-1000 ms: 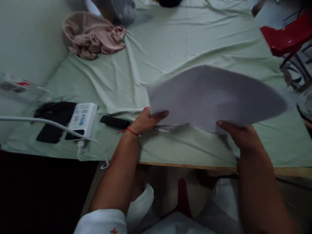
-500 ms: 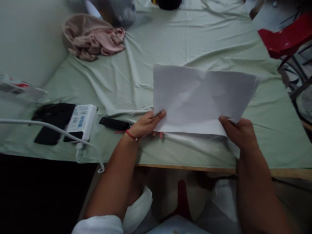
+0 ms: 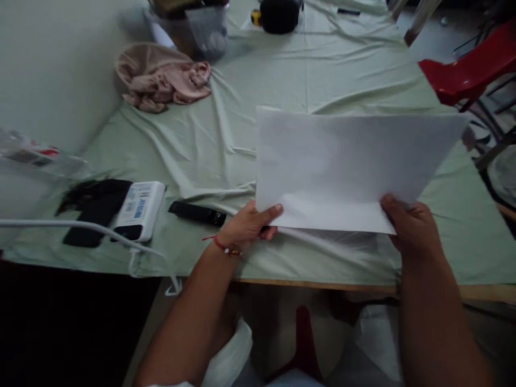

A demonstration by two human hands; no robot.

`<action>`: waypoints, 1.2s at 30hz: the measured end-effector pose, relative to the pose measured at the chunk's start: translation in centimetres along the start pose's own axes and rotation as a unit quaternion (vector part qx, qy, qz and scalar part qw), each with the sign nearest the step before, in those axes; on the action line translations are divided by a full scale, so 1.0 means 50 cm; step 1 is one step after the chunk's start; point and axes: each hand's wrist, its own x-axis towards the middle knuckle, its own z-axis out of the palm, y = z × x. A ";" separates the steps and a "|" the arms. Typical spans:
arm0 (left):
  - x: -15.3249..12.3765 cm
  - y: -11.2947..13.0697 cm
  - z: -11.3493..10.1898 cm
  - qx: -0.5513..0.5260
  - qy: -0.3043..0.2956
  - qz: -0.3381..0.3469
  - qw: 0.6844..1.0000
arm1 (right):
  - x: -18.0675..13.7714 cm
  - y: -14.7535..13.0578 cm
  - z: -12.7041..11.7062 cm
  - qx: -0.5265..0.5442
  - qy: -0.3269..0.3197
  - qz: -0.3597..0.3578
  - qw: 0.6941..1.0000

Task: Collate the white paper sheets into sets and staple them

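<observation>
A plain white sheet of paper (image 3: 342, 166) is held up over the green cloth, tilted, with its far edge away from me. My left hand (image 3: 258, 220) grips its near left corner, thumb on top and fingers beneath. At the near right corner my right hand (image 3: 413, 223) pinches the paper the same way, its fingers mostly hidden underneath. Whether it is one sheet or more I cannot tell. A black handheld device (image 3: 197, 213), its kind unclear, lies just left of my left wrist.
Green cloth (image 3: 234, 123) covers the table. On the left are a white power bank (image 3: 141, 209) with a cable (image 3: 80, 223), a dark flat item (image 3: 92, 220) and a clear plastic package (image 3: 40, 156). Farther back lie pink fabric (image 3: 165, 80), a plastic bin (image 3: 205, 32) and a black case (image 3: 280, 16). A red chair (image 3: 471, 70) stands right.
The paper now spreads wider and flatter, its right side reaching farther right. My right hand has shifted slightly right. The whole view has moved a little, bringing more of the table's back into sight.
</observation>
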 end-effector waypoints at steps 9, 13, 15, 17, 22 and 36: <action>-0.008 -0.010 -0.006 -0.009 0.018 0.009 1.000 | -0.004 -0.007 -0.013 -0.056 -0.130 0.055 0.988; -0.011 -0.005 -0.009 -0.010 0.032 0.001 0.999 | -0.024 -0.013 -0.017 -0.073 -0.111 0.021 0.991; -0.017 0.003 -0.010 -0.022 0.030 0.005 0.999 | -0.038 -0.019 -0.020 -0.035 -0.093 0.039 0.994; -0.023 0.011 -0.012 -0.030 0.012 0.005 0.999 | -0.054 -0.027 -0.021 0.004 -0.074 0.072 0.995; -0.031 0.016 -0.023 -0.007 -0.006 0.009 1.000 | -0.076 -0.050 -0.015 -0.041 -0.107 0.173 0.978; -0.059 0.002 -0.029 -0.035 0.239 0.263 0.934 | -0.083 -0.062 -0.038 -0.050 -0.068 0.166 0.983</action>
